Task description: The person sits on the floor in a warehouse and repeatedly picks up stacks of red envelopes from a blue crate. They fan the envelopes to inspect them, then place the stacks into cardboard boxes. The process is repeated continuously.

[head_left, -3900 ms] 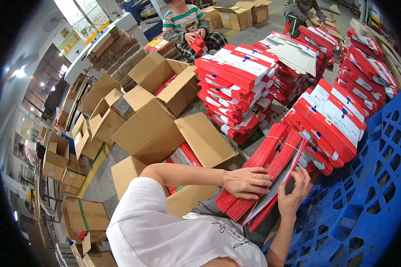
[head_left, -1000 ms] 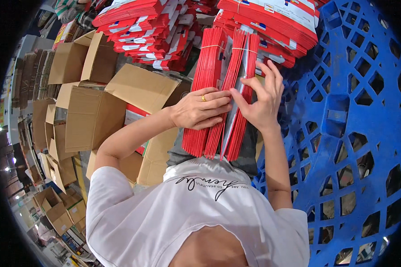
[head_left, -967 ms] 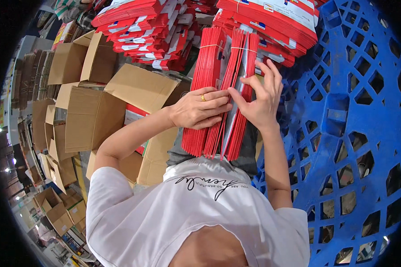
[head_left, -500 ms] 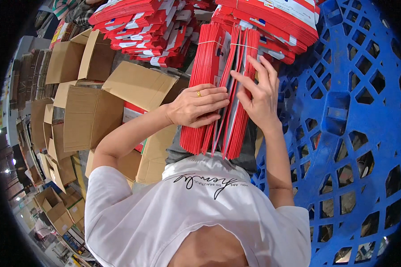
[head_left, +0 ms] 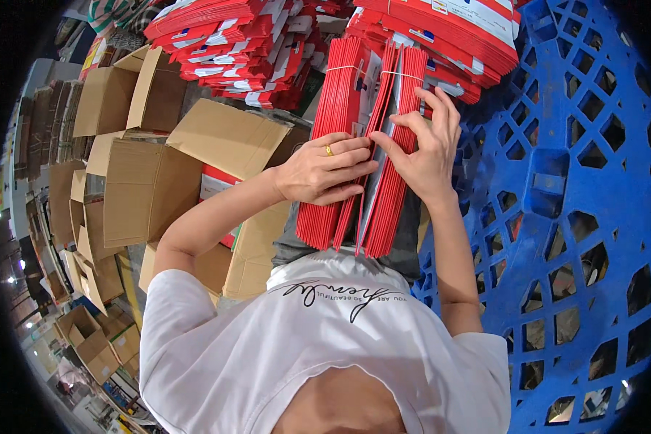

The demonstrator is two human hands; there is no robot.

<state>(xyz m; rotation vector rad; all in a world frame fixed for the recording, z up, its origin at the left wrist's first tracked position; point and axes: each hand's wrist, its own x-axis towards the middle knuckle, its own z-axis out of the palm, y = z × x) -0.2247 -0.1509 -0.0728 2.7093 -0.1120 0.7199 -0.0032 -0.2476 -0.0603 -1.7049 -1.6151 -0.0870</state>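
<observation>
Two bundles of red-and-white card envelopes stand edge-up across my lap, a left bundle and a right bundle, each with a pale band round its far part. My left hand, a ring on one finger, lies over the left bundle with its fingers stretched toward the gap between envelopes. At the right bundle is my right hand, fingers apart; its thumb points to a parted gap among the envelopes and its forefinger bends over their edges. Neither hand is closed round a bundle. The bundles' undersides are hidden.
Tall piles of banded red envelopes rise ahead, with another pile at the far right. Open cardboard boxes crowd the left side, one with red-and-white envelopes inside. A blue plastic lattice pallet fills the right.
My right thumb has moved left toward the gap, and the forefinger has drawn back and bent. The gap in the right bundle looks narrower. My left hand stays on the left bundle.
</observation>
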